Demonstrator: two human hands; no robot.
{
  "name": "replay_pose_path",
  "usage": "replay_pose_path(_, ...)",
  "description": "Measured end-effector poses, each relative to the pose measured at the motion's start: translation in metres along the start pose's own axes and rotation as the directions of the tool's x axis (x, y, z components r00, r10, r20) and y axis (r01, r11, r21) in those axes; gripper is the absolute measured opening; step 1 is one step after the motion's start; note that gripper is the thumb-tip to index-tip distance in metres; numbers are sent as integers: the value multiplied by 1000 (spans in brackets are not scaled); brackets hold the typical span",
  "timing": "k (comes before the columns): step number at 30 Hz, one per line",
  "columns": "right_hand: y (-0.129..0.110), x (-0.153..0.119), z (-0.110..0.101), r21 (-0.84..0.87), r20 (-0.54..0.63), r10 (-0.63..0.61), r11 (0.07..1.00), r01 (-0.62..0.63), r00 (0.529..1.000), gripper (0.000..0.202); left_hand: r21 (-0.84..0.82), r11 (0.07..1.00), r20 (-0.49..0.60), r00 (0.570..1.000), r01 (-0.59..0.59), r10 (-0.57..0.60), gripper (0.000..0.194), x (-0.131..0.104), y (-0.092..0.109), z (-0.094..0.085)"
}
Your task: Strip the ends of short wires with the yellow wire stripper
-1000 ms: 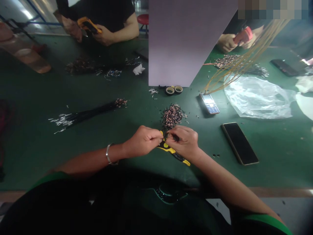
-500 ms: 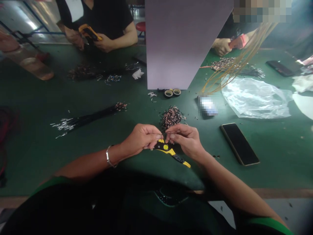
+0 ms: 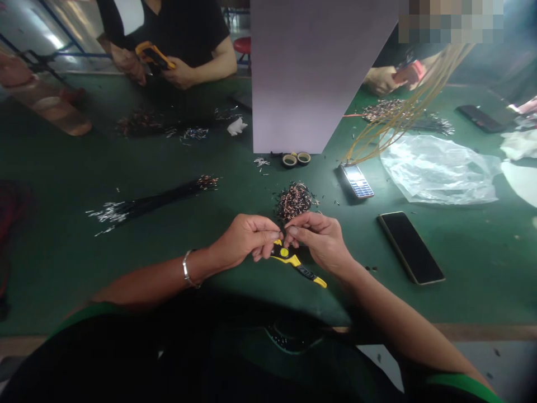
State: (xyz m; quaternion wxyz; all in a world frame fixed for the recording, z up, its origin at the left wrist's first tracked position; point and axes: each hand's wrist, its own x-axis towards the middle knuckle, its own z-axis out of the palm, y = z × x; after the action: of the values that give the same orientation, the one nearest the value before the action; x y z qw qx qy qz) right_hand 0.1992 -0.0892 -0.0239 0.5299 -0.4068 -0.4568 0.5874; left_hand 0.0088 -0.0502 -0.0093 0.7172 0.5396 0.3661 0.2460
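Observation:
My left hand [image 3: 255, 238] and my right hand [image 3: 316, 235] meet fingertip to fingertip near the middle of the green table. Both are closed in a pinch; whatever lies between the fingers is too small to make out. Just below them lies a yellow and black hand tool [image 3: 296, 262], like wire strippers, partly covered by my hands. Right beyond my fingertips sits a pile of short black and copper wire pieces [image 3: 293, 200]. Off to the left lies a bundle of black wires [image 3: 161, 200], with silvery ends on one side and copper ends on the other.
A large pale panel [image 3: 310, 78] stands ahead, with tape rolls [image 3: 296, 160] at its foot. To the right are a dark smartphone [image 3: 411, 247], a keypad phone [image 3: 356, 181] and a clear plastic bag [image 3: 444, 170]. Across the table, two people hold tools; a bottle [image 3: 59, 109] is at far left.
My left hand has shifted slightly right, its fingertips closer to my right hand. My right hand stays almost in place. The tool and wire pile have not moved.

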Motion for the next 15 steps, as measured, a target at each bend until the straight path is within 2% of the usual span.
replay_pose_path(4, -2, 0, 1, -91, 5, -17, 996, 17, 1000, 7, 11, 1000, 19, 1000, -17, 16, 15, 2, -1, -1)
replay_pose_path(7, -4, -1, 3, -261, -8, -60, 964, 56, 998, 5, 42, 999, -2, 1000, -26, 26, 16, 2, 1, -1)
replay_pose_path(11, -7, -2, 5, -533, -12, -164, 835, 133, 986, 8, 86, 996, -7, 1000, -4, 5, 15, 1, 3, -1)
replay_pose_path(15, -8, -1, 4, -648, 31, -222, 738, 189, 974, 13, 106, 994, -33, 999, 7, -4, 12, 0, 4, -1)
